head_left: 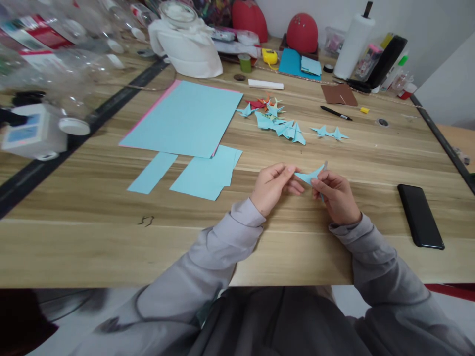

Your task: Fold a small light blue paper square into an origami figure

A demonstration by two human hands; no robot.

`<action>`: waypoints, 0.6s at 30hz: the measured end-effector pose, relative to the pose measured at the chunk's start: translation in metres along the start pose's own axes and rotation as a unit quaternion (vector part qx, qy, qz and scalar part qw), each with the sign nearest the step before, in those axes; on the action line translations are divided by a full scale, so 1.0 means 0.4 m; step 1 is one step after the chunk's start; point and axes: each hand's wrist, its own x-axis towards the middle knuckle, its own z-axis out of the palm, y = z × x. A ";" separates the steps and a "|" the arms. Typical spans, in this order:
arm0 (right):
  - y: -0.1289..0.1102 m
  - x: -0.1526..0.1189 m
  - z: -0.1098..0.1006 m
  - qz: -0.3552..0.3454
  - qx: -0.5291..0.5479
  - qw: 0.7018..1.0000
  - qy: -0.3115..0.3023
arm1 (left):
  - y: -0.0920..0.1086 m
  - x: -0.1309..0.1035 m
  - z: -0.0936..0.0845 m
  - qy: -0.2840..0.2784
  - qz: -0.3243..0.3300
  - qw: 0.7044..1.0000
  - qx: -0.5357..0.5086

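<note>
A small folded piece of light blue paper [310,177] is held between my two hands above the wooden table. My left hand [273,186] pinches its pointed left tip between thumb and fingers. My right hand [336,194] grips the other side, its thumb in front, and a thin greyish tip sticks up beside the forefinger. Beyond my hands lies a cluster of folded blue paper figures [284,127], with red, orange and yellow ones behind. Two more blue figures [329,132], side by side, rest to the right of the cluster.
Large blue sheets [185,118] over pink paper lie left, with cut blue pieces [206,173] nearer. A black phone [420,216] is at right. A black pen [336,113] and brown paper [339,94] lie further back. Plastic bottles [74,109] and a white box [35,133] crowd the left.
</note>
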 end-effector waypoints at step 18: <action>0.009 -0.001 -0.002 -0.005 -0.023 0.999 -0.022 | -0.002 -0.003 0.002 -0.018 -0.013 0.997 0.069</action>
